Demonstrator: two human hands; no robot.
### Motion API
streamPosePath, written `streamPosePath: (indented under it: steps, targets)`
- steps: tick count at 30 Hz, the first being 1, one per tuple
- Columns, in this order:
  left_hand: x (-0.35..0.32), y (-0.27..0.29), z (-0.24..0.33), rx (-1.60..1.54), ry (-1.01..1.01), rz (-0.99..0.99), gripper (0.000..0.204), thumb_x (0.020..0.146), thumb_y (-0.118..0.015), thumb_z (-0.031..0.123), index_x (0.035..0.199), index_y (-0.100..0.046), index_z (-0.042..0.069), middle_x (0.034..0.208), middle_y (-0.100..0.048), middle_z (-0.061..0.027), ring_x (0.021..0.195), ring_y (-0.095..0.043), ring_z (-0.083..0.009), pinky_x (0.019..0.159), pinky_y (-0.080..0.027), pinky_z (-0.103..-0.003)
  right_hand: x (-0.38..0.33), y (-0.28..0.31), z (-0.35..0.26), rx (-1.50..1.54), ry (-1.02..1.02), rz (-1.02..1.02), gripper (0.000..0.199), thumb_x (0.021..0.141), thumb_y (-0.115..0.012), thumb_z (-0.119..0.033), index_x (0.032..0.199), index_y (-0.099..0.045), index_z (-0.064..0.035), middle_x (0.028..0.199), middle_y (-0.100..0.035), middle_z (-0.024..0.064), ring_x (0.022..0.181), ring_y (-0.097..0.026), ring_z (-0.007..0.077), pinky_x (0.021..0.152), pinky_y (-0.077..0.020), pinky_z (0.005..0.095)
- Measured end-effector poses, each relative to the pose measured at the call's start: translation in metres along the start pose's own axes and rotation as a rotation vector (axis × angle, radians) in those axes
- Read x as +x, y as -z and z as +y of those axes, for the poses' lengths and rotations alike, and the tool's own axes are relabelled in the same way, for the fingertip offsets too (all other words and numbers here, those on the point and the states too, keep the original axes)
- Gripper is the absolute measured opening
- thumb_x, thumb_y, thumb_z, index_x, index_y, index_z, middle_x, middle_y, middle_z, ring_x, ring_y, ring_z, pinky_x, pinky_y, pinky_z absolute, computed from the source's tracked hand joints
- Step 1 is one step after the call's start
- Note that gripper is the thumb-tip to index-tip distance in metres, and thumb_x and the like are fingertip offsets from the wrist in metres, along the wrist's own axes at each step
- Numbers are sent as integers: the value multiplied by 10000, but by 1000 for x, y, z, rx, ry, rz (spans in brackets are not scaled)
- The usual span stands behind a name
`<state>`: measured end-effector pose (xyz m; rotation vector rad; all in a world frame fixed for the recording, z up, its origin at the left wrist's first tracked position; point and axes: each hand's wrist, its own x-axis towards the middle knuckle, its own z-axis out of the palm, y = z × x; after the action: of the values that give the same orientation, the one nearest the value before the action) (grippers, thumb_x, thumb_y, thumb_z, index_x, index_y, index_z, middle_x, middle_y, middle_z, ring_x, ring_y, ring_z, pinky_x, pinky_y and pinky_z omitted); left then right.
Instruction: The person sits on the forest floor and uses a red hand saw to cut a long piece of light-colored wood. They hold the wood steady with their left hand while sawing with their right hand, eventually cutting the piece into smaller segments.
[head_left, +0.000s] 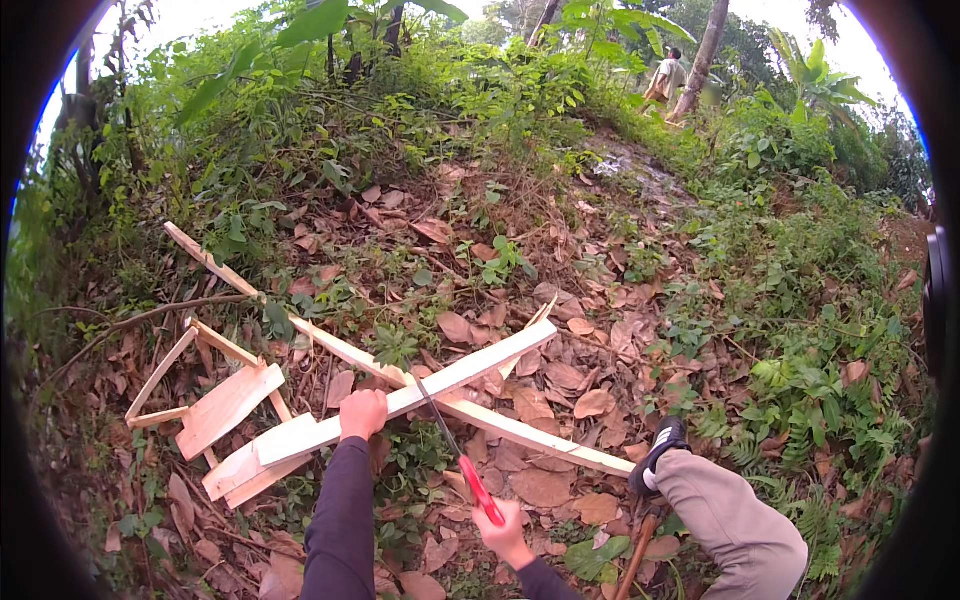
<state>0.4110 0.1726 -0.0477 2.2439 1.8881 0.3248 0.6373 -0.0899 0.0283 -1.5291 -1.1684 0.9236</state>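
My left hand point(362, 413) is closed around a pale wooden plank point(475, 365), which slants up from lower left to right. My right hand point(505, 535) grips the red handle of a hand saw point(482, 490). The dark saw blade lies across the plank, to the right of my left hand, near where the plank crosses over a long wooden strip point(540, 438). Whether the teeth have cut into the wood is too small to tell. Shorter board pieces point(260, 465) lie at or under the plank's left end.
At the left rests a small wooden frame point(160, 375) beside a flat board point(228, 410). A black shoe point(668, 440) and beige trouser leg stand at the strip's right end, by a wooden handle point(636, 560). Dry leaves and plants cover the slope; a person point(665, 78) is far uphill.
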Motion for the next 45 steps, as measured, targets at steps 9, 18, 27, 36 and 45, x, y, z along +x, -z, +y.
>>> streamPosePath:
  steps: [9, 18, 27, 36, 45]
  targets:
    - [3, -3, -16, 19, 25, -14, 433, 944, -424, 281, 784, -720, 7, 849, -718, -216, 813, -693, -403, 779, -551, -516, -61, 9, 15, 87, -57, 24, 175, 824, -659, -70, 681, -573, -18, 517, -445, -26, 494, -421, 45, 460, -343, 294]
    - [0, 2, -3, -37, 8, -56, 429, 945, -429, 271, 770, -703, -10, 846, -706, -242, 850, -682, -429, 798, -535, -546, -54, 13, 18, 202, -177, 17, 70, 818, -646, -21, 757, -652, 13, 560, -490, -43, 544, -458, 27, 496, -366, 263]
    - [0, 18, 8, -66, 86, -96, 455, 949, -420, 302, 821, -745, 11, 912, -724, -234, 893, -702, -397, 854, -543, -503, -8, 2, 16, 30, -75, -22, 220, 841, -640, -44, 660, -519, -16, 547, -406, -56, 525, -384, 20, 462, -287, 269]
    - [3, 3, -5, -17, 21, -61, 398, 946, -430, 263, 827, -716, 13, 868, -717, -218, 848, -696, -404, 799, -544, -522, 21, -34, 5, -28, 57, 36, 195, 817, -630, -57, 671, -515, 0, 522, -430, 5, 476, -397, 62, 456, -305, 305]
    - [-5, -2, -5, 34, 13, -35, 418, 933, -451, 295, 813, -744, 22, 882, -732, -204, 806, -705, -402, 774, -562, -499, 57, -39, -4, -49, 75, -16, 205, 823, -622, -60, 659, -512, -5, 529, -407, 21, 504, -407, 59, 462, -325, 319]
